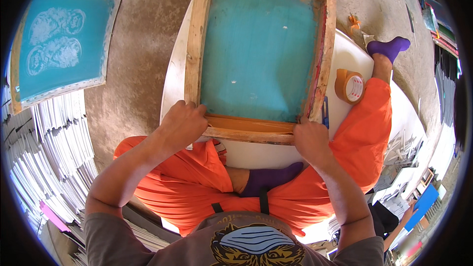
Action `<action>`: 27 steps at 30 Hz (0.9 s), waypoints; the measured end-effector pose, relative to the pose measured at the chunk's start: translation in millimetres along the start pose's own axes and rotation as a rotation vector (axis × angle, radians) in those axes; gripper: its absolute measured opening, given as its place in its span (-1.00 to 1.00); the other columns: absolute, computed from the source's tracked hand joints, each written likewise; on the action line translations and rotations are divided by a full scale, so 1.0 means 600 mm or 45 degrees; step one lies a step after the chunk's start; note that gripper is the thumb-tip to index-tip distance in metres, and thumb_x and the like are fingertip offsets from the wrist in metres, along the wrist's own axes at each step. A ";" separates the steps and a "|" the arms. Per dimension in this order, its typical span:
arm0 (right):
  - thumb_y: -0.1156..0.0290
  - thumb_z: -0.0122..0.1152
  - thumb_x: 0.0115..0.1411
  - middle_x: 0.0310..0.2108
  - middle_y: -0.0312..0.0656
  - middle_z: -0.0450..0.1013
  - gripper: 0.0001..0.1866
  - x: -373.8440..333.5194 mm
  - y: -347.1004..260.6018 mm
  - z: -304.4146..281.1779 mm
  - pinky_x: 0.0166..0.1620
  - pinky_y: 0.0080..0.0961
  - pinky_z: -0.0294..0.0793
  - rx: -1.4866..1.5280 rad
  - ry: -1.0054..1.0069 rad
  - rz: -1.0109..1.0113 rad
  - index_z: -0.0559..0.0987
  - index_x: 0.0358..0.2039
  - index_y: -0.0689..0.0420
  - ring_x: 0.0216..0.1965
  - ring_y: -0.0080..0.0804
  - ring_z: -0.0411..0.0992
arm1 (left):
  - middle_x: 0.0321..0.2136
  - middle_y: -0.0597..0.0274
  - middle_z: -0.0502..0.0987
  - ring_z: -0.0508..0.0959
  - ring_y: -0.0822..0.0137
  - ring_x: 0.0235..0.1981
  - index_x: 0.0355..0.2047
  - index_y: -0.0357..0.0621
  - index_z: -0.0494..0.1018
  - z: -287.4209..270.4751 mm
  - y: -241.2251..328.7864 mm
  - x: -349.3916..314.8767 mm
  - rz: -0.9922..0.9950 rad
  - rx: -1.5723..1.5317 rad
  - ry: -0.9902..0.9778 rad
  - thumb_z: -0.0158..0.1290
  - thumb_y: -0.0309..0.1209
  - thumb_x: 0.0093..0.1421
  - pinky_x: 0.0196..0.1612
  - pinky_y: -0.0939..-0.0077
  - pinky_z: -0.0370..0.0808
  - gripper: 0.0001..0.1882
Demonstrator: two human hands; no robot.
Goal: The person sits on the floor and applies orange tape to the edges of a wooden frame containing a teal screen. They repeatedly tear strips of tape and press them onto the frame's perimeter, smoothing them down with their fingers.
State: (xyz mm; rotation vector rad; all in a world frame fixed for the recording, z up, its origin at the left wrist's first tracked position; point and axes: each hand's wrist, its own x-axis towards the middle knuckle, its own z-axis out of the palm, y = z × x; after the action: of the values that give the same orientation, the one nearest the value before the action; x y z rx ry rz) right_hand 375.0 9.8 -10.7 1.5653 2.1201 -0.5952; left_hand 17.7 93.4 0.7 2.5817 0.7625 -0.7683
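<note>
A wooden screen-printing frame (194, 44) with teal mesh (258, 49) lies in front of my crossed legs. Along its near inner edge runs a strip of brown tape (249, 124), stretched between my two hands. At the near left corner, my left hand (185, 120) is closed with its fingertips on the tape's left end. My right hand (311, 138) is closed at the near right corner, pinching the tape's other end. The fingers partly hide both ends. To the right of the frame stands a roll of brown tape (343, 86), beside a blue cutter (325, 112).
The frame rests on a white board (347, 49). Another teal screen (98, 29) with printed shapes sits at the far left, above stacks of paper (59, 143). At the lower right another person's arm (400, 226) holds a blue panel (422, 207).
</note>
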 end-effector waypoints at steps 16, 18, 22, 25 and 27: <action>0.49 0.25 0.17 -0.30 0.00 0.64 -0.85 0.018 0.007 -0.018 -0.29 -0.15 0.70 0.025 -0.114 -0.034 0.76 -0.39 0.18 -0.32 -0.06 0.70 | -0.30 0.13 0.68 0.75 0.14 -0.25 -0.46 -0.07 0.72 -0.011 -0.008 0.034 0.013 -0.104 -0.161 0.19 -0.45 0.17 -0.25 0.25 0.68 -0.87; 0.48 0.24 0.18 -0.29 0.00 0.64 -0.84 0.019 0.006 -0.021 -0.28 -0.15 0.70 0.018 -0.144 -0.028 0.77 -0.38 0.19 -0.31 -0.07 0.71 | -0.29 0.12 0.68 0.75 0.14 -0.24 -0.44 -0.07 0.72 -0.012 -0.008 0.036 0.016 -0.104 -0.196 0.19 -0.45 0.18 -0.25 0.24 0.68 -0.88; 0.48 0.24 0.19 -0.29 0.00 0.65 -0.84 0.021 0.007 -0.023 -0.27 -0.14 0.70 0.035 -0.174 -0.027 0.77 -0.36 0.19 -0.30 -0.06 0.71 | -0.28 0.14 0.68 0.75 0.15 -0.24 -0.40 -0.05 0.73 -0.012 -0.002 0.038 0.012 -0.077 -0.226 0.19 -0.44 0.19 -0.24 0.24 0.67 -0.88; 0.48 0.23 0.19 -0.28 0.01 0.65 -0.84 0.021 0.009 -0.023 -0.25 -0.13 0.70 0.046 -0.176 -0.045 0.77 -0.36 0.20 -0.30 -0.06 0.71 | -0.27 0.16 0.67 0.74 0.17 -0.23 -0.38 -0.02 0.73 -0.023 0.005 0.040 0.011 -0.046 -0.272 0.20 -0.42 0.21 -0.22 0.27 0.65 -0.88; 0.48 0.23 0.19 -0.28 0.02 0.64 -0.83 0.021 0.009 -0.024 -0.25 -0.13 0.70 0.045 -0.185 -0.047 0.77 -0.36 0.20 -0.29 -0.05 0.71 | -0.26 0.18 0.66 0.74 0.20 -0.22 -0.37 0.00 0.74 -0.025 0.008 0.043 0.012 -0.038 -0.310 0.20 -0.41 0.22 -0.22 0.28 0.63 -0.88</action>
State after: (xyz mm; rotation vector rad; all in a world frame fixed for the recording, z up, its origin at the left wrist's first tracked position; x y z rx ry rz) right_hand 375.4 29.3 -6.7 1.4577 2.0442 -0.7400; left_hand 45.0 107.0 -1.6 2.4052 0.6805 -1.0361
